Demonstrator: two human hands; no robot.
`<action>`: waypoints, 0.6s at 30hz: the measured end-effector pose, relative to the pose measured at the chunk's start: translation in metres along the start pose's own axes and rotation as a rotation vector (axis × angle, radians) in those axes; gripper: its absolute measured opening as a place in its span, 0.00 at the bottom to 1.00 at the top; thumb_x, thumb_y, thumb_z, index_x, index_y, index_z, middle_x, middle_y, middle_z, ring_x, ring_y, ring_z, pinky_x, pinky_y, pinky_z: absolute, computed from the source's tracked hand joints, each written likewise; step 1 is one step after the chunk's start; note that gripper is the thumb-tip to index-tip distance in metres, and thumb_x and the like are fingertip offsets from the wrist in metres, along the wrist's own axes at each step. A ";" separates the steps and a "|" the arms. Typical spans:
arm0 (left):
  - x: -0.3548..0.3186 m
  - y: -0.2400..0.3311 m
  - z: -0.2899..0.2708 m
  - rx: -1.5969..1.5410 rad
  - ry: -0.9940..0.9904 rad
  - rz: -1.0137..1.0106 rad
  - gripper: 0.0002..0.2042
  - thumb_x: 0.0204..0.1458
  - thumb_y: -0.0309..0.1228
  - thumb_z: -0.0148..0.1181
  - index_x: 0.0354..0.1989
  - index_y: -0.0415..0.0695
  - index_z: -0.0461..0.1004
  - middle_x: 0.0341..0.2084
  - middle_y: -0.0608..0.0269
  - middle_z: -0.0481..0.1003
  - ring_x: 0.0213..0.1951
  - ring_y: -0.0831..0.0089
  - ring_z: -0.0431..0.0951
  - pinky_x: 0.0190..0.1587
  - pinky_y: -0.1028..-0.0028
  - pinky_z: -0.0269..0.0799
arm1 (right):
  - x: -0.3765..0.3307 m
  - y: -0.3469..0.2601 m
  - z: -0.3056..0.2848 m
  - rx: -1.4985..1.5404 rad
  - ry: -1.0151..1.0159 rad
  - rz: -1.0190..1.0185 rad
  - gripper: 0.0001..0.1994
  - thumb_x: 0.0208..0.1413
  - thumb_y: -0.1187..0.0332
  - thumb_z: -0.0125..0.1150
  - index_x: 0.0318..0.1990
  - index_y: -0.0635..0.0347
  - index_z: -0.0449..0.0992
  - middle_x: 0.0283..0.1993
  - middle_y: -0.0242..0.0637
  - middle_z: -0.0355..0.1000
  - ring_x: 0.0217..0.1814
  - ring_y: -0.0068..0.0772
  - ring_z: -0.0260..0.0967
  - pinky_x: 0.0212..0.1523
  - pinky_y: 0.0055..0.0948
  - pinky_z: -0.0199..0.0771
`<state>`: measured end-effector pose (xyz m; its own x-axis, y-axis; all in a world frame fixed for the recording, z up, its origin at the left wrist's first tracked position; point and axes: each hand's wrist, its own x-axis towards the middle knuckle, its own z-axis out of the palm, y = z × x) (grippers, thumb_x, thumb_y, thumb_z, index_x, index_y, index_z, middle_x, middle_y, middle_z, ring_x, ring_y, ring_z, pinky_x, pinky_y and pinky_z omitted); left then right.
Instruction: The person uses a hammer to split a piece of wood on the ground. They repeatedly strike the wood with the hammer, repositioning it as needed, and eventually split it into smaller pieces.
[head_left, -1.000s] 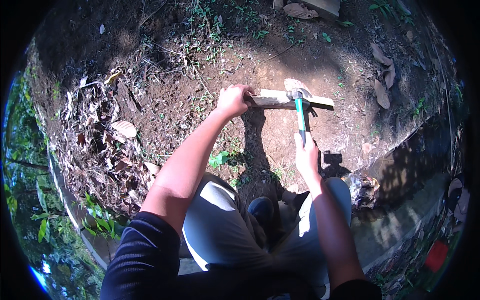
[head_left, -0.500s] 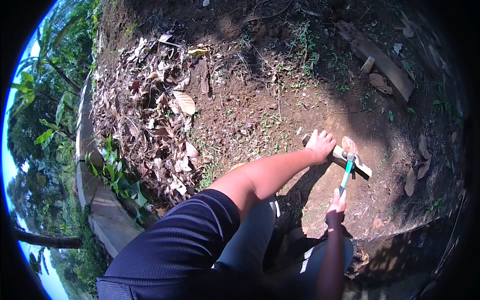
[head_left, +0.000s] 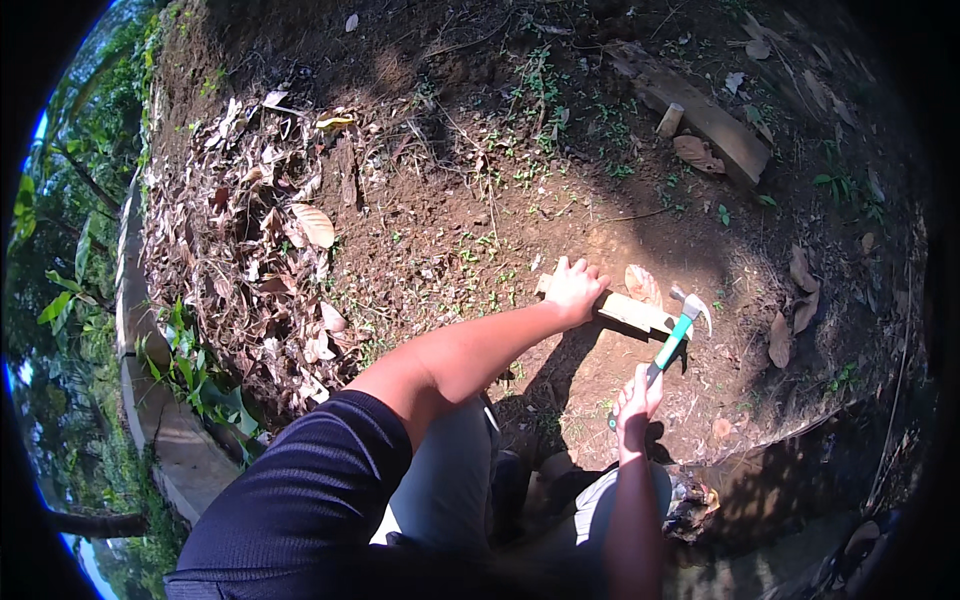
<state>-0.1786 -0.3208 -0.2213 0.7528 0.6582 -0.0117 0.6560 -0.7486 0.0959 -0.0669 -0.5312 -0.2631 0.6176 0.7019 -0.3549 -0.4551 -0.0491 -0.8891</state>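
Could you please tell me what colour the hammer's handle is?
Green, darker at the grip, on the metal-headed claw hammer held in the right hand; head view.

There is one view only, from a camera worn on the person's head, looking steeply down at bare soil. The short wooden plank [head_left: 625,310] sits right of centre, close below the lens. The person's knees lie under the plank in frame, a leaf pile to its left, rim edges bending.
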 end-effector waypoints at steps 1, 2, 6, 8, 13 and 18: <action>-0.006 -0.004 0.001 0.018 -0.006 -0.032 0.30 0.38 0.43 0.74 0.51 0.50 0.71 0.45 0.60 0.74 0.55 0.63 0.71 0.56 0.55 0.61 | -0.005 -0.010 0.004 -0.003 0.004 -0.001 0.08 0.66 0.62 0.57 0.42 0.51 0.64 0.18 0.20 0.53 0.12 0.13 0.48 0.11 0.20 0.50; -0.009 -0.008 -0.001 -0.023 -0.067 -0.070 0.35 0.37 0.45 0.74 0.55 0.49 0.68 0.47 0.60 0.74 0.56 0.63 0.71 0.56 0.55 0.61 | -0.008 -0.018 0.006 -0.009 -0.040 -0.063 0.08 0.65 0.64 0.59 0.40 0.53 0.65 0.18 0.21 0.54 0.13 0.14 0.50 0.11 0.20 0.52; -0.030 -0.025 -0.010 0.008 -0.104 -0.068 0.36 0.40 0.44 0.71 0.61 0.48 0.70 0.49 0.58 0.72 0.58 0.61 0.68 0.59 0.57 0.60 | 0.013 -0.008 -0.006 -0.153 0.050 -0.117 0.13 0.57 0.66 0.68 0.30 0.53 0.66 0.18 0.22 0.58 0.14 0.16 0.55 0.14 0.20 0.58; -0.033 -0.029 -0.023 0.004 -0.077 -0.051 0.30 0.40 0.42 0.70 0.56 0.49 0.74 0.50 0.59 0.71 0.57 0.61 0.67 0.60 0.60 0.62 | 0.015 -0.009 -0.008 -0.192 0.066 -0.089 0.14 0.55 0.66 0.70 0.29 0.53 0.67 0.18 0.23 0.59 0.13 0.17 0.56 0.14 0.20 0.59; -0.049 -0.052 -0.062 -0.023 0.132 -0.232 0.28 0.37 0.40 0.74 0.51 0.47 0.76 0.48 0.57 0.70 0.55 0.58 0.67 0.57 0.58 0.66 | 0.013 -0.007 0.004 0.014 -0.017 -0.010 0.14 0.59 0.66 0.66 0.30 0.51 0.64 0.17 0.21 0.57 0.12 0.16 0.54 0.12 0.22 0.54; -0.055 -0.080 -0.120 -0.237 0.490 -0.557 0.30 0.37 0.41 0.75 0.54 0.48 0.78 0.47 0.55 0.74 0.53 0.56 0.71 0.58 0.61 0.69 | 0.009 -0.032 0.015 0.254 -0.185 0.137 0.14 0.63 0.63 0.62 0.41 0.44 0.58 0.22 0.22 0.55 0.16 0.17 0.56 0.14 0.22 0.56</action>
<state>-0.2788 -0.2879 -0.1092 0.1693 0.9336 0.3157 0.8598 -0.2965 0.4157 -0.0570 -0.5128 -0.2335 0.4238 0.8190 -0.3869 -0.6855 0.0108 -0.7280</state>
